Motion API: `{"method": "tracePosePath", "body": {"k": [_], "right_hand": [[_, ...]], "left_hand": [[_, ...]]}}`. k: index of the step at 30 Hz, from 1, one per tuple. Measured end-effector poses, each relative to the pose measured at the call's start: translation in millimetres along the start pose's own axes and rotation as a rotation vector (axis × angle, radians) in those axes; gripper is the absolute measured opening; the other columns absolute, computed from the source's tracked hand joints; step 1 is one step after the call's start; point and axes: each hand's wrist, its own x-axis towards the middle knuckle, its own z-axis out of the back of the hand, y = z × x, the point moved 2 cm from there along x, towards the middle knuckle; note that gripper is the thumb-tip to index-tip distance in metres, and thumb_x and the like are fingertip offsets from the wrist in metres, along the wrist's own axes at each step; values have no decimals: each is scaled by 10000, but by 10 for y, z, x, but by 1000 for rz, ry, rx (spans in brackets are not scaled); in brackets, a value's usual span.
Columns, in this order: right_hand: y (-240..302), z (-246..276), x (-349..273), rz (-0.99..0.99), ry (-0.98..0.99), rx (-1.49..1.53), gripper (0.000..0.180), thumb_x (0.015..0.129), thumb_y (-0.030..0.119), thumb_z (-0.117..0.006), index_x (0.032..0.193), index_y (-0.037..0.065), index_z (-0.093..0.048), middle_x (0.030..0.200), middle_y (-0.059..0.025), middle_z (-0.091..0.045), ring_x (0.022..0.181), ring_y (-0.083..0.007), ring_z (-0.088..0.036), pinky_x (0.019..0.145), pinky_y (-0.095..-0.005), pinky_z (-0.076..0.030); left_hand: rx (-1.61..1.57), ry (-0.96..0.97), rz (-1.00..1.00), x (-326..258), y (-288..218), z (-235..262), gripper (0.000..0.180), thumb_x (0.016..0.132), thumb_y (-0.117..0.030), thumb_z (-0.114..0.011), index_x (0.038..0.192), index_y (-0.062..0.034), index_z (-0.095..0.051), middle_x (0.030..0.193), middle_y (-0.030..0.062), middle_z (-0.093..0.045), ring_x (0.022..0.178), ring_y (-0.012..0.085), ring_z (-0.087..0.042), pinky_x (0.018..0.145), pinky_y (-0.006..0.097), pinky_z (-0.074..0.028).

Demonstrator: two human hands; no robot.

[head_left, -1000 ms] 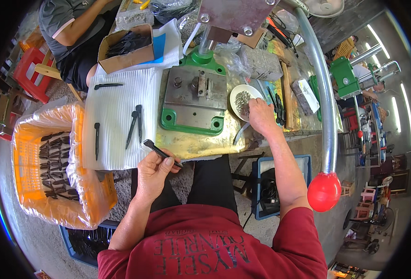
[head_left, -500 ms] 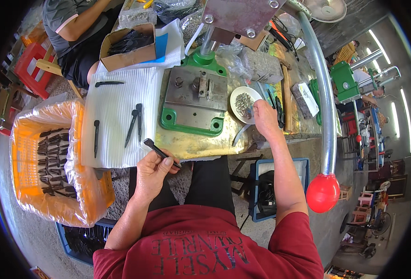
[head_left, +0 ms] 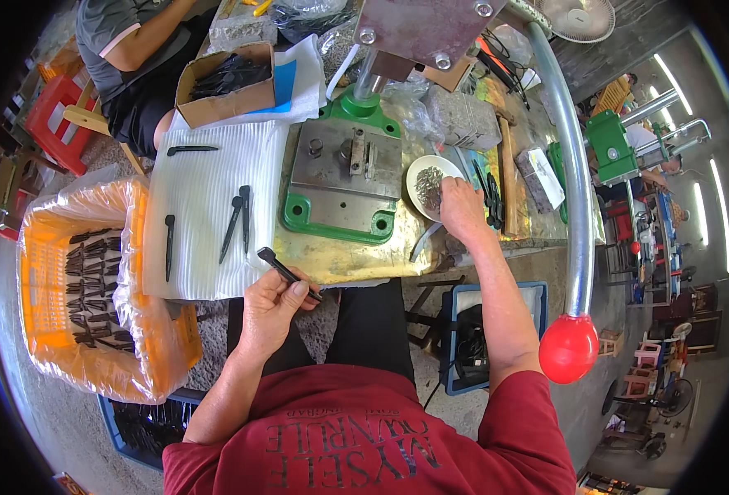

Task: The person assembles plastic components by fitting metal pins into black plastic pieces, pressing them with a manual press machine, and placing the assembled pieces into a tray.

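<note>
My left hand (head_left: 272, 309) grips a long black plastic part (head_left: 280, 266) at the near edge of the workbench. My right hand (head_left: 461, 208) reaches into a small white bowl (head_left: 420, 176) of little metal pieces; its fingertips are pinched together over them, and whether they hold one I cannot tell. Between my hands stands a press with a grey metal plate (head_left: 344, 177) on a green base (head_left: 325, 227). Several more black parts (head_left: 237, 221) lie on a white ribbed sheet (head_left: 208, 190) to the left.
An orange crate (head_left: 84, 289) lined with clear plastic holds many black parts at my left. A long grey lever (head_left: 575, 198) with a red ball knob (head_left: 569, 348) curves down at my right. Another person (head_left: 129, 49) sits beyond a cardboard box (head_left: 224, 82).
My right hand has moved up from beside the bowl into it. The left hand still holds the black part in the same place.
</note>
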Motion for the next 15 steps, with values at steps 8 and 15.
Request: {"method": "tracePosePath", "body": {"k": [8, 15], "right_hand": [[-106, 14, -35, -17, -264, 377, 103, 762, 78, -444, 817, -10, -441, 764, -204, -509, 711, -371, -504, 624, -413, -401], [-36, -10, -24, -41, -46, 74, 103, 728, 85, -472, 815, 32, -489, 809, -136, -543, 808, -308, -513, 645, -458, -357]], "left_hand": [[17, -4, -9, 10, 26, 34, 140, 817, -111, -501, 872, 18, -499, 763, 92, -573, 652, 121, -555, 580, 233, -478], [21, -7, -14, 9, 40, 6, 135, 819, -109, -498, 864, 18, -500, 760, 91, -574, 652, 119, -554, 582, 234, -479]]}}
